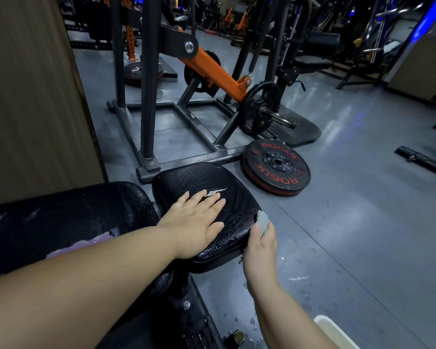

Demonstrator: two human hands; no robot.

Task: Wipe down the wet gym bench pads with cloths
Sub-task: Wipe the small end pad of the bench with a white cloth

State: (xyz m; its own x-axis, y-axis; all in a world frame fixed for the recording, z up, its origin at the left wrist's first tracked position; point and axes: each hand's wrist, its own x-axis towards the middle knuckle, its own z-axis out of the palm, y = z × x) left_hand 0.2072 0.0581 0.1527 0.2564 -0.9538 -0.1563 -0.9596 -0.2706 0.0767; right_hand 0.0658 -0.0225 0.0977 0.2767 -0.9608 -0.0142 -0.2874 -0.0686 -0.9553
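Observation:
A black, cracked seat pad [199,181] glistens with water and has a small white tear near its middle. My left hand [195,222] lies flat on top of it, fingers straight and spread. My right hand [261,244] grips a small pale cloth [263,220] against the pad's right edge. To the left, the longer black back pad [68,212] also shines wet and shows worn, peeled patches.
A red-lettered weight plate [277,167] lies on the grey floor just beyond the seat. A black and orange machine frame [176,107] stands behind it. A brown wall panel [28,96] fills the left. Water drops and a pale container rim [330,328] are at the bottom right.

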